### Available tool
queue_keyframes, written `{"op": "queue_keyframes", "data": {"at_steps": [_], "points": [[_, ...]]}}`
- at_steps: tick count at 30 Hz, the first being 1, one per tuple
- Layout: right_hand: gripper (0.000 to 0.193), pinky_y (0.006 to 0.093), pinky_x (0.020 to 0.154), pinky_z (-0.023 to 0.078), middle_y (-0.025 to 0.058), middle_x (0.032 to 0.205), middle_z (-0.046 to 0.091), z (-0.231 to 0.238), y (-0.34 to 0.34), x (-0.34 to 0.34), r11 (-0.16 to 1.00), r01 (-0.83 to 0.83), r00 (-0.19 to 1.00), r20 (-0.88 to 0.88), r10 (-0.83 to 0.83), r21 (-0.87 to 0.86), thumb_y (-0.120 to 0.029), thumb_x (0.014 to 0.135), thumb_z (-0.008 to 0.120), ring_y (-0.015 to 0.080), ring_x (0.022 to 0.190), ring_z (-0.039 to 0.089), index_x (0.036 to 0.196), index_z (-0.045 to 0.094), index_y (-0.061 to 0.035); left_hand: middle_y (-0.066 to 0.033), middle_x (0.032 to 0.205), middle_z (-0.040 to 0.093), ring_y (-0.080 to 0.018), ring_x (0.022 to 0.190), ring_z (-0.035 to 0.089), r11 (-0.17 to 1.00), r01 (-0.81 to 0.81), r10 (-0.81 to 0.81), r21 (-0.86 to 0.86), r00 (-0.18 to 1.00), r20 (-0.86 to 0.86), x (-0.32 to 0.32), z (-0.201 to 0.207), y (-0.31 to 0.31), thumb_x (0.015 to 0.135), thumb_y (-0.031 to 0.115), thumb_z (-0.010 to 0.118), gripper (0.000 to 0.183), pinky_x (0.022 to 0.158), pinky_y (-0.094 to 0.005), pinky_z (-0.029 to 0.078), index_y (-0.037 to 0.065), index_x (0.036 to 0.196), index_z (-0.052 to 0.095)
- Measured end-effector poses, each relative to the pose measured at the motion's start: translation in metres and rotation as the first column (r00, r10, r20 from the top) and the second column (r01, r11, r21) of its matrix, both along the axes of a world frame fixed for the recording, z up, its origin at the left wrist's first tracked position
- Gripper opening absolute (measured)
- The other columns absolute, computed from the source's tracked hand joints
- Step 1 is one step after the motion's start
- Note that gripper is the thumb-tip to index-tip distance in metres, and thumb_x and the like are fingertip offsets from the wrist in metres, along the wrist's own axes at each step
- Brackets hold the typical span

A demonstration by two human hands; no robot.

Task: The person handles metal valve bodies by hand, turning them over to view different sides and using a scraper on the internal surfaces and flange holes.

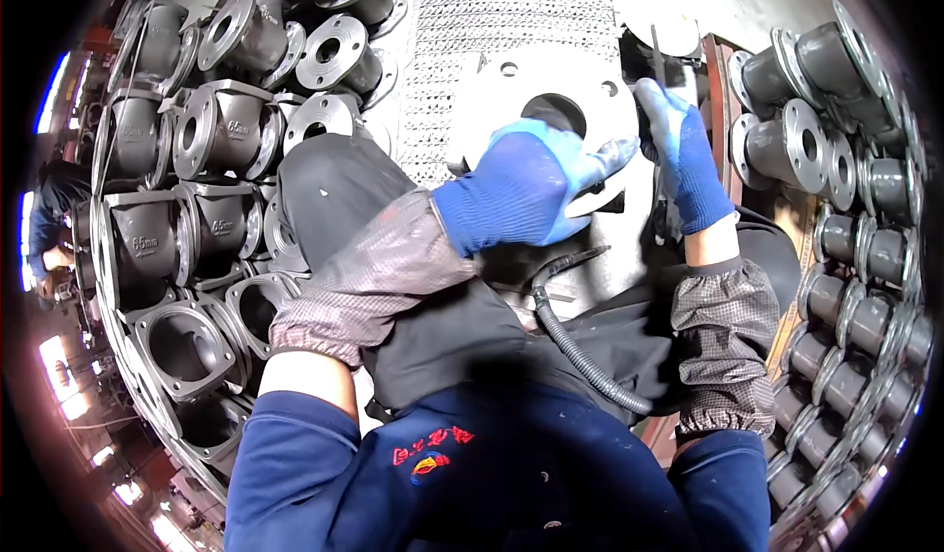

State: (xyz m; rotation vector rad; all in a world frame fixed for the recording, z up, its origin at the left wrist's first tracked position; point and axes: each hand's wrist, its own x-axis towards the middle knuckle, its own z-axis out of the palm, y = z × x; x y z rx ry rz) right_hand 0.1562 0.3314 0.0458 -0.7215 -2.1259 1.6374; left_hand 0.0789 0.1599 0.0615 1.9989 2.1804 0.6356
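Observation:
In front of me lies a pale, brightly lit flanged casting [615, 124] with a round central bore and bolt holes. My left hand [526, 183], in a blue knit glove, curls over its near side, fingers reaching across the bore and the flange face. To the right of the casting, my right hand [685, 154], gloved the same way, is held upright with its fingers bent around something dark that I cannot make out. A dark ribbed hose [580, 355] with a thin black end crosses my lap just below the casting.
Grey flanged valve bodies [231, 129] are stacked high on my left. More flanged pipe pieces [787, 149] fill the right side, beside a reddish-brown frame edge [723, 110]. A textured grey mat [511, 11] runs away ahead. Another person [49, 208] is at the far left.

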Motion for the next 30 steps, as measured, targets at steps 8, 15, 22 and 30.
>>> {"op": "queue_keyframes", "data": {"at_steps": [8,15,22,30], "points": [[0.032,0.0176,0.046,0.029,-0.0046,0.061,0.045,0.015,-0.010,-0.003,0.961,0.069,0.956,0.294,0.014,-0.269,-0.031,0.093,0.043,0.0028,0.051,0.039,0.076,0.055,-0.0057,-0.0103,0.090,0.064,-0.0170,0.082,0.061,0.764,-0.563,0.282,0.316,0.731,0.621,-0.053,-0.001,-0.017,0.086,0.015,0.057,0.031,0.078,-0.0293,0.049,0.001,0.113,0.056],[0.017,0.0278,0.060,0.044,0.0104,0.076,0.053,-0.002,-0.023,-0.011,0.994,-0.097,0.976,0.193,0.106,-0.059,-0.011,0.088,0.044,0.0196,0.067,0.054,0.090,0.052,0.0041,-0.0154,0.109,0.058,-0.0187,0.092,0.060,0.849,-0.516,0.223,-0.111,0.161,0.961,-0.081,-0.037,-0.043,0.097,0.042,0.028,0.053,0.079,-0.0271,0.051,-0.001,0.124,0.045],[0.026,0.0332,0.064,0.046,0.0185,0.082,0.054,0.006,-0.045,-0.029,0.701,-0.217,0.892,-0.154,0.425,0.679,0.000,0.075,0.054,0.0349,0.074,0.058,0.099,0.050,0.0079,-0.0135,0.110,0.059,-0.0167,0.094,0.061,0.808,-0.565,0.155,-0.166,-0.069,0.986,-0.073,-0.025,-0.069,0.095,0.038,0.036,0.048,0.082,-0.0285,0.052,0.000,0.122,0.047],[0.023,0.0240,0.048,0.039,-0.0008,0.065,0.049,-0.013,-0.063,-0.051,0.971,-0.076,0.987,-0.156,0.041,-0.226,-0.022,0.090,0.048,0.0087,0.055,0.046,0.085,0.059,-0.0020,-0.0103,0.071,0.063,-0.0158,0.064,0.062,0.732,-0.500,0.472,0.463,0.862,0.184,-0.081,-0.003,-0.097,0.095,0.030,0.044,0.036,0.056,-0.0269,0.049,-0.003,0.097,0.059]]}}
